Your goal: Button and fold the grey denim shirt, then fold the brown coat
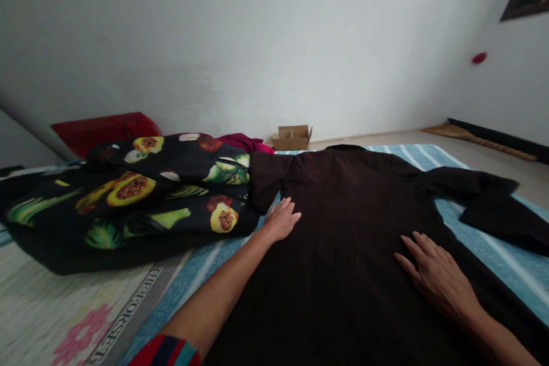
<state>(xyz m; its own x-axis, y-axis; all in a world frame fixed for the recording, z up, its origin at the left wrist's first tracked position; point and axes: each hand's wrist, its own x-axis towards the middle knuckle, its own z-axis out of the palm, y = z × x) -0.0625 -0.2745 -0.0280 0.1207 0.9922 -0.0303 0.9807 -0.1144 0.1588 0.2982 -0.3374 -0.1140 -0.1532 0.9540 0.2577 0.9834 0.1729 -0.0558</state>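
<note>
A long dark brown-black garment (pixel 343 263) with sleeves lies spread out, its collar at the far end. My left hand (pixel 282 220) rests on its left side below the sleeve, fingers stretched out. On the right part of the cloth my right hand (pixel 441 277) lies flat with the fingers extended. The right sleeve is bent outward. At the left, the other sleeve meets a black garment or cloth (pixel 163 200) printed with papayas and other produce. Both hands hold nothing that I can see.
Underneath is a blue and white striped sheet (pixel 501 251). A floral mat with lettering (pixel 107 309) lies at the left. Beyond are a small open cardboard box (pixel 291 138), a red object (pixel 107 131), magenta cloth (pixel 244 142) and a white wall (pixel 274 40).
</note>
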